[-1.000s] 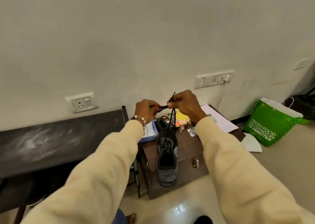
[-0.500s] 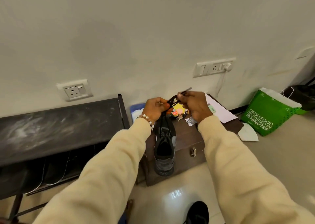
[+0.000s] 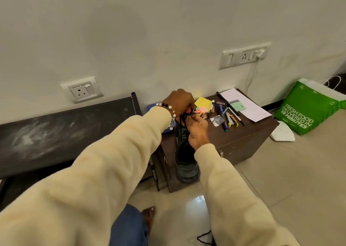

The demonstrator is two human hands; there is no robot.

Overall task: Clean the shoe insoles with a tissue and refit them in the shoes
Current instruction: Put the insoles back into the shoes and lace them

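Over the toe end of the shoe (image 3: 184,148), my hands meet on the laces (image 3: 184,117): my left hand (image 3: 178,102) is curled down over them from above, and my right hand (image 3: 197,130) pinches them from below, fingers closed on the black cord. A second ago I had the laces drawn up high and taut between hands held apart; now both hands have dropped close to the shoe and nearly touch, so I judge I am tying off, which suggests the insole is already back inside, though the dark opening does not let me see it. One shoe stands on the cabinet (image 3: 243,141), heel toward me and overhanging the front edge; I cannot see a second shoe or any tissue. Beyond my hands the cabinet top carries one yellow pad (image 3: 202,102), one round tin (image 3: 221,103), one white sheet (image 3: 243,103) and several pens (image 3: 227,117) in a loose bunch. Left of it is one dark bench (image 3: 65,131). Two sockets (image 3: 82,89) are on the wall, and one green bag (image 3: 309,111) stands on the floor at the right.
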